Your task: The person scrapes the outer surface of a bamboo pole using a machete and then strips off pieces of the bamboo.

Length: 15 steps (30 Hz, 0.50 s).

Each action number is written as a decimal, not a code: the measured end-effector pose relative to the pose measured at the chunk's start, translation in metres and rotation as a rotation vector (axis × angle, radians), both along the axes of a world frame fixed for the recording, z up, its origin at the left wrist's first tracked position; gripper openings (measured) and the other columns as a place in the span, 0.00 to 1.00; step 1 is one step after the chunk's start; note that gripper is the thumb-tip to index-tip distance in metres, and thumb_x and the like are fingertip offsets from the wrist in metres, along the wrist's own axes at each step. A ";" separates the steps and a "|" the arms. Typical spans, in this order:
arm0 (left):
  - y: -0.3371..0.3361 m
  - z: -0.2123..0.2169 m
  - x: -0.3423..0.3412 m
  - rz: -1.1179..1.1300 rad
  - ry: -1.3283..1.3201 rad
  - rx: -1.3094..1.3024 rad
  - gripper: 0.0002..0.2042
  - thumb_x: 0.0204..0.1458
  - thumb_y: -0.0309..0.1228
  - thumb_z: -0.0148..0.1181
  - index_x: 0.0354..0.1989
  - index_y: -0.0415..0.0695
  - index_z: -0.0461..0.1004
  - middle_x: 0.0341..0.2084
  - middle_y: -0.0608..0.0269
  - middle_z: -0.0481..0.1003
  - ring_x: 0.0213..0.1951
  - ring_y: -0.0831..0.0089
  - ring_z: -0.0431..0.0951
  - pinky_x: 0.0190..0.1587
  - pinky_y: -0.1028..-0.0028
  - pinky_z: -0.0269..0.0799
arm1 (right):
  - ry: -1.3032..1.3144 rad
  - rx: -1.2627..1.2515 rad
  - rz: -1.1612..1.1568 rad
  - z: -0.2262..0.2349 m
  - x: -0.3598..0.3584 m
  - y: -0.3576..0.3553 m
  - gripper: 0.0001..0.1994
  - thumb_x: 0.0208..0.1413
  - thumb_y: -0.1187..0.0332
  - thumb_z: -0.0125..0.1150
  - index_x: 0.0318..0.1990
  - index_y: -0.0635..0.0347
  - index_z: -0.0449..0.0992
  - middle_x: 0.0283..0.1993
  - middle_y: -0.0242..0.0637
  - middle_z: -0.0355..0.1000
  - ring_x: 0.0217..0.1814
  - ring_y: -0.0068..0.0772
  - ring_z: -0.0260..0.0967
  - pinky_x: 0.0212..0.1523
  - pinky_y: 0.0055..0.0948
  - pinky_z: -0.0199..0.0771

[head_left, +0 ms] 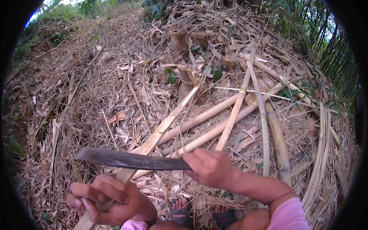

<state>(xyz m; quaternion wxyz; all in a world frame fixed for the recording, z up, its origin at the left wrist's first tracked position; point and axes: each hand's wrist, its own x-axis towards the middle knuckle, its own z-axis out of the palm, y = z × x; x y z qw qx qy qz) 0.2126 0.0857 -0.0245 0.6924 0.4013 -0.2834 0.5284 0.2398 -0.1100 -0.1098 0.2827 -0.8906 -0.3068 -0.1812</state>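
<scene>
- Left hand (117,203): fingers wrapped round near end of flat, pale bamboo strip (163,130); far end by rough stump (186,75).
- Right hand (210,167): fingers tight on dark, curved metal knife (132,159), laid across strip; contact unclear.
- Smooth jointed poles (207,135) crossed beyond, on leaf-littered ground (96,126).

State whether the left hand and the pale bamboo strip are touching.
Touching. The head view shows it plainly: the left hand has its fingers curled around the lower part of the pale bamboo strip.
</scene>
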 end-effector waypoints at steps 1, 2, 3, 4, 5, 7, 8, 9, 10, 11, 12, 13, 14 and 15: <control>-0.004 -0.004 0.000 -0.044 0.007 0.054 0.03 0.58 0.25 0.39 0.39 0.44 0.56 0.26 0.65 0.59 0.07 0.83 0.53 0.08 0.83 0.50 | 0.017 -0.060 -0.065 -0.021 0.014 -0.006 0.09 0.57 0.63 0.60 0.30 0.56 0.69 0.22 0.36 0.67 0.18 0.37 0.70 0.15 0.35 0.69; -0.004 -0.007 0.002 -0.060 0.001 0.062 0.03 0.58 0.24 0.39 0.39 0.44 0.56 0.25 0.65 0.59 0.07 0.83 0.53 0.08 0.84 0.50 | 0.023 -0.119 -0.133 -0.041 0.029 -0.014 0.09 0.56 0.63 0.60 0.30 0.56 0.70 0.22 0.36 0.68 0.18 0.37 0.70 0.15 0.35 0.69; -0.004 -0.008 0.003 -0.057 -0.015 0.071 0.03 0.58 0.24 0.39 0.38 0.45 0.56 0.25 0.66 0.59 0.07 0.83 0.53 0.07 0.84 0.50 | 0.043 -0.031 -0.164 -0.041 0.043 -0.018 0.09 0.56 0.63 0.61 0.31 0.56 0.70 0.22 0.37 0.68 0.19 0.39 0.70 0.16 0.37 0.69; -0.004 -0.008 0.002 -0.054 -0.031 0.080 0.03 0.57 0.24 0.40 0.38 0.45 0.55 0.25 0.66 0.58 0.07 0.83 0.53 0.07 0.84 0.50 | 0.054 -0.017 -0.149 -0.040 0.040 -0.016 0.10 0.57 0.62 0.60 0.31 0.56 0.69 0.21 0.36 0.68 0.17 0.36 0.70 0.16 0.35 0.70; -0.005 -0.005 -0.002 0.015 0.033 0.071 0.04 0.57 0.24 0.40 0.38 0.46 0.55 0.24 0.67 0.58 0.08 0.83 0.53 0.08 0.84 0.50 | 0.064 -0.004 -0.134 -0.037 0.028 -0.013 0.10 0.58 0.61 0.59 0.31 0.56 0.69 0.21 0.34 0.67 0.16 0.34 0.69 0.15 0.34 0.71; -0.004 -0.008 -0.005 0.010 0.032 0.071 0.04 0.57 0.24 0.39 0.39 0.46 0.55 0.24 0.67 0.58 0.08 0.83 0.53 0.08 0.85 0.50 | 0.016 -0.005 -0.043 -0.023 0.010 -0.005 0.11 0.60 0.60 0.57 0.31 0.56 0.68 0.20 0.33 0.67 0.14 0.31 0.68 0.15 0.32 0.72; -0.006 -0.009 -0.005 0.008 0.027 0.064 0.04 0.57 0.24 0.39 0.39 0.46 0.54 0.24 0.67 0.58 0.08 0.83 0.54 0.08 0.85 0.50 | -0.014 0.024 -0.003 -0.020 0.008 -0.004 0.11 0.59 0.60 0.58 0.30 0.56 0.69 0.21 0.34 0.67 0.15 0.34 0.68 0.16 0.34 0.71; -0.008 -0.012 -0.005 0.122 0.041 0.067 0.05 0.57 0.24 0.38 0.40 0.45 0.54 0.24 0.67 0.58 0.07 0.83 0.53 0.08 0.85 0.52 | -0.044 0.054 0.037 -0.019 0.006 -0.003 0.10 0.59 0.61 0.59 0.30 0.56 0.69 0.21 0.36 0.67 0.16 0.36 0.68 0.17 0.36 0.71; -0.007 -0.014 -0.005 0.134 0.043 0.065 0.05 0.57 0.24 0.39 0.41 0.45 0.55 0.24 0.67 0.58 0.07 0.83 0.53 0.08 0.84 0.52 | -0.069 0.093 0.074 -0.020 0.004 0.000 0.10 0.58 0.62 0.59 0.29 0.56 0.70 0.21 0.38 0.67 0.17 0.39 0.68 0.18 0.38 0.70; -0.009 -0.013 -0.002 0.142 0.024 0.053 0.05 0.57 0.23 0.39 0.41 0.45 0.55 0.24 0.67 0.58 0.07 0.83 0.53 0.09 0.84 0.52 | -0.049 -0.049 -0.020 -0.038 0.019 -0.009 0.09 0.58 0.64 0.59 0.30 0.56 0.71 0.21 0.37 0.67 0.19 0.39 0.69 0.18 0.37 0.70; -0.010 -0.011 0.000 0.149 0.004 0.041 0.05 0.58 0.23 0.39 0.41 0.44 0.55 0.24 0.67 0.58 0.07 0.83 0.53 0.09 0.84 0.52 | 0.026 -0.015 -0.086 -0.051 0.028 -0.013 0.08 0.58 0.64 0.59 0.30 0.56 0.71 0.21 0.36 0.66 0.19 0.38 0.69 0.18 0.37 0.69; -0.013 -0.011 -0.002 0.097 -0.012 0.037 0.05 0.58 0.23 0.39 0.41 0.44 0.56 0.24 0.67 0.58 0.07 0.83 0.53 0.09 0.83 0.52 | 0.100 0.014 -0.145 -0.058 0.036 -0.018 0.07 0.57 0.64 0.59 0.30 0.56 0.71 0.22 0.35 0.66 0.19 0.38 0.69 0.18 0.36 0.69; -0.015 -0.013 -0.007 0.044 -0.028 0.034 0.05 0.58 0.23 0.40 0.41 0.44 0.56 0.24 0.67 0.58 0.07 0.84 0.52 0.09 0.83 0.52 | 0.174 0.043 -0.205 -0.061 0.041 -0.023 0.07 0.57 0.65 0.59 0.31 0.56 0.72 0.22 0.35 0.65 0.19 0.38 0.69 0.18 0.36 0.69; -0.013 -0.011 -0.008 0.002 -0.050 0.051 0.05 0.58 0.23 0.40 0.42 0.44 0.57 0.24 0.67 0.57 0.07 0.84 0.52 0.09 0.82 0.51 | 0.149 0.105 -0.158 -0.051 0.031 -0.013 0.07 0.57 0.65 0.59 0.32 0.57 0.72 0.22 0.36 0.67 0.20 0.40 0.70 0.18 0.37 0.69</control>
